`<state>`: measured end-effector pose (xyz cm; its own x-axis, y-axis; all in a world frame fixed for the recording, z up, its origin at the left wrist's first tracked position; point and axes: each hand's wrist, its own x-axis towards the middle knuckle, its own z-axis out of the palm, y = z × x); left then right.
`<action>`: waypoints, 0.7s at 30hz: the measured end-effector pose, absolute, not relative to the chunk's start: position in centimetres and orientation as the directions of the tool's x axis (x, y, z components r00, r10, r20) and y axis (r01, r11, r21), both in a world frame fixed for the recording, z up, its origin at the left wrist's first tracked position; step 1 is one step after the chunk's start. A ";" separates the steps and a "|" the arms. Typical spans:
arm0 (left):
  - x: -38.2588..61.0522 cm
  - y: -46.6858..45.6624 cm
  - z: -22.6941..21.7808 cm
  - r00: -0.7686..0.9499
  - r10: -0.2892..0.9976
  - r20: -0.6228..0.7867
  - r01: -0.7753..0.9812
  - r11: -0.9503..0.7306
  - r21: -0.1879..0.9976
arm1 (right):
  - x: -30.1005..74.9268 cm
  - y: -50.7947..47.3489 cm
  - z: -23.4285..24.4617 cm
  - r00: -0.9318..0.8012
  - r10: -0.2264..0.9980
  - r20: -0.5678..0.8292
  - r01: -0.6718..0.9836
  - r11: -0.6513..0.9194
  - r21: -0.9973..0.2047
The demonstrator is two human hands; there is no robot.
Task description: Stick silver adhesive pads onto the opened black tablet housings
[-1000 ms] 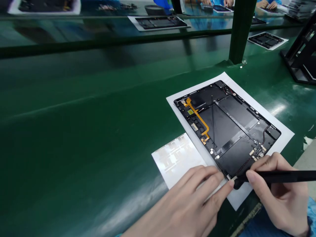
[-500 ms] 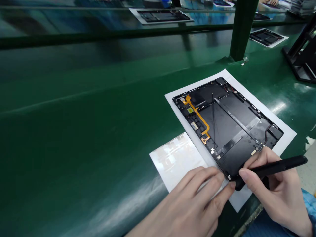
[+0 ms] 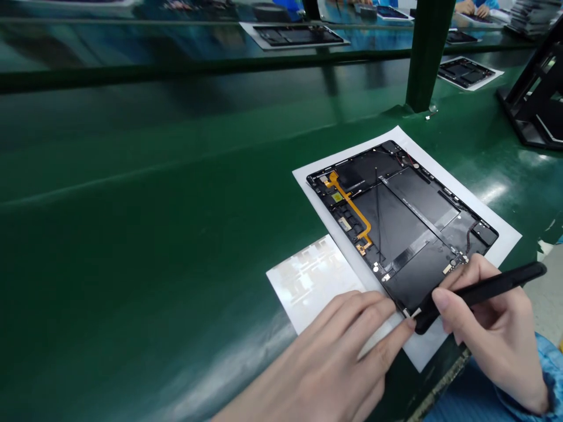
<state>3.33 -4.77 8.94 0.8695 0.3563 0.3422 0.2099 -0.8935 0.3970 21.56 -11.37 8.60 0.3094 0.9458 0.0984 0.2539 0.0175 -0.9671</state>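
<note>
An opened tablet (image 3: 404,223) with black inner parts and an orange flex cable (image 3: 352,212) lies on a white sheet (image 3: 505,241) on the green belt. My right hand (image 3: 497,334) is closed round a black stylus-like tool (image 3: 479,293); the tool's tip meets the tablet's near corner. My left hand (image 3: 334,357) lies flat with fingers stretched out beside that corner. Its fingertips rest on the white sheet and touch a small white strip (image 3: 412,313) at the tool's tip.
A glossy white sheet (image 3: 308,281) lies left of the tablet. A green post (image 3: 426,53) stands behind it. More opened tablets on white sheets (image 3: 468,72) (image 3: 297,35) lie farther back. A black stand (image 3: 534,99) is at the right. Other people's hands show at the top edge.
The tool has tilted from level to slanting up to the right. My right hand has shifted slightly over the tablet's near corner. The left hand has stayed in place.
</note>
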 end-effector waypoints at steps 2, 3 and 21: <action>3.1 -4.6 8.6 0.853 0.384 0.352 0.223 -0.880 0.420 | 21.6 -11.5 8.6 0.329 0.940 0.087 0.239 0.007 -0.971; 3.0 -4.6 8.4 0.839 0.402 0.367 0.234 -0.875 0.423 | 21.6 -11.5 8.5 0.320 0.945 0.072 0.244 -0.008 -0.970; 3.0 -4.8 8.0 0.852 0.379 0.361 0.291 -0.916 0.275 | 21.7 -11.5 8.3 0.272 0.962 0.025 0.344 -0.073 -0.936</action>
<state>2.95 -4.79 7.99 0.8521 0.3787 0.3611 0.2910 -0.9165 0.2745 21.74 -11.51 8.33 0.2716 0.9621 0.0253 0.3445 -0.0726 -0.9360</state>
